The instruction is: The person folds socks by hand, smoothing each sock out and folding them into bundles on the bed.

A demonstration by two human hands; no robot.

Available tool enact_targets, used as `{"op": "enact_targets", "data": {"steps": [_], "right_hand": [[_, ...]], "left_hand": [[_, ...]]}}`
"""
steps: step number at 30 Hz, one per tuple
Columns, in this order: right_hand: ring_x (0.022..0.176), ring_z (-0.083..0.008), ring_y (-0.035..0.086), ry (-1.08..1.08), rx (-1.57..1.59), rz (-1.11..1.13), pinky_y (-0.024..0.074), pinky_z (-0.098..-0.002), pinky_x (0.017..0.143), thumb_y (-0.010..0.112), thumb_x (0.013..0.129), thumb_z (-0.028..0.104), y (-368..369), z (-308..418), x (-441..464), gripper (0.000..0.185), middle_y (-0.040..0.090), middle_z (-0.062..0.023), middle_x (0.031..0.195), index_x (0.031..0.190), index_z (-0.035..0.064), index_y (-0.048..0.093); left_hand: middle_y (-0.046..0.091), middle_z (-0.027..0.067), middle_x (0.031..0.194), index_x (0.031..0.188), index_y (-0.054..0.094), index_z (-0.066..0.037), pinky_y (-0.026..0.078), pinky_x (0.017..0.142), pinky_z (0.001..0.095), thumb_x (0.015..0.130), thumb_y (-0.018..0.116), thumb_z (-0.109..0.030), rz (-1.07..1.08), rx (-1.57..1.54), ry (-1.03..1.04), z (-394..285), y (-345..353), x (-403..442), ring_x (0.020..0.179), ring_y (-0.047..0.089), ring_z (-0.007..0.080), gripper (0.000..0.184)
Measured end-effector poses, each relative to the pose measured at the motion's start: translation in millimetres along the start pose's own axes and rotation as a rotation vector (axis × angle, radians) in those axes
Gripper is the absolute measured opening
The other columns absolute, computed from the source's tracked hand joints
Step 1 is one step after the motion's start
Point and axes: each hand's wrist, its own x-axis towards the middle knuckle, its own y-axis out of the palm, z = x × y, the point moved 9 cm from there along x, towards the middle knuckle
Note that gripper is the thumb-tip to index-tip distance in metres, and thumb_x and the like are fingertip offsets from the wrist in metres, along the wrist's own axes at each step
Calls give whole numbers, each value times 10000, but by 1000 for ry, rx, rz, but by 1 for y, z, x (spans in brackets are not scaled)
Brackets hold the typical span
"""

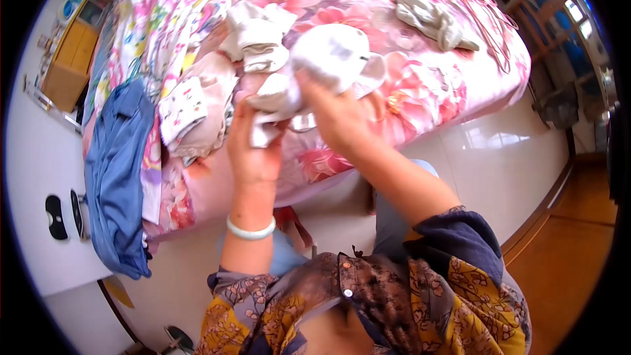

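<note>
A bunched white cloth garment (332,52) with faint grey marks is between my hands over the bed; motion blur hides its exact kind. My right hand (338,115) grips its lower side, with the fingers partly hidden behind it. Lower and to the left, my left hand (257,148) has its fingers closed on a white part of the cloth (271,95). Just beyond my hands lies a small pile of folded white cloths (259,36). Folded beige clothing (213,79) and a small white printed cloth (183,112) rest left of my left hand.
The bed (460,98) has a pink flowered cover. A blue garment (121,177) hangs over its left edge, beside a floral cloth (154,26). A twisted grey-beige cloth (430,23) and thin red cords (483,13) lie at the right. A wooden cabinet (72,66) stands left.
</note>
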Motion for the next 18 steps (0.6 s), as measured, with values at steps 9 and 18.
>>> {"op": "enact_targets", "data": {"steps": [9, 18], "right_hand": [[839, -264, 644, -950, -418, 263, 504, -366, 747, 664, 781, 85, 73, 20, -53, 337, 638, -126, 925, 1103, 14, 594], [695, -366, 635, -544, -854, 157, 500, -428, 589, 670, 667, 38, 57, 1, 2, 423, 608, -153, 713, 1081, 39, 581]], "left_hand": [[618, 45, 918, 960, 564, -71, 507, 733, 282, 1001, 519, -305, -45, 406, 270, -38, -20, 7, 828, 596, 109, 242], [595, 26, 1097, 1099, 572, -68, 488, 820, 312, 926, 594, -208, -184, 816, 354, -6, -3, -22, 1017, 568, 164, 224]]}}
